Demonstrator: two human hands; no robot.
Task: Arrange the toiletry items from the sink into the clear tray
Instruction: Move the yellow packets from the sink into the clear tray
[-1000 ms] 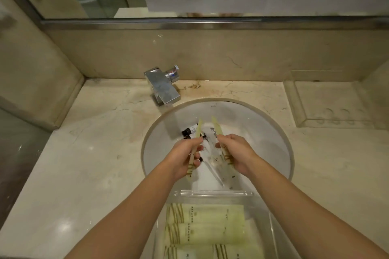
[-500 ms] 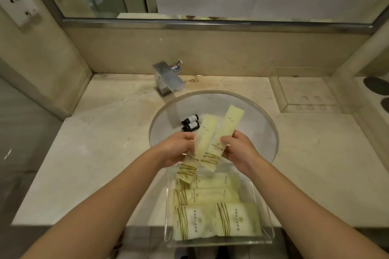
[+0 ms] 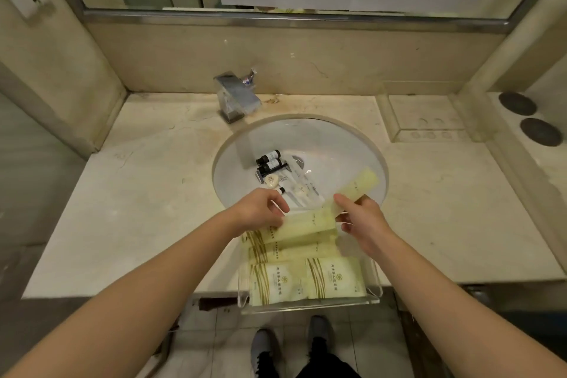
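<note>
Two pale sachets: left hand (image 3: 260, 212) pressing one (image 3: 306, 222) flat into the clear tray (image 3: 310, 305), right hand (image 3: 362, 219) pinching the other (image 3: 360, 186); best laid parallel.

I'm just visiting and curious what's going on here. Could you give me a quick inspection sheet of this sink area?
Surface: beige marble counter, stained near the tap.
Job's things: clear tray holding pale green packets; small dark bottles and clear-wrapped items in the sink.
Clutter: second clear tray; two dark discs.
Grips: left hand lays a packet in the tray; right hand holds a long packet.
Cables: nothing seen.
Surroundings: mirror, wall sockets, tiled floor.
</note>
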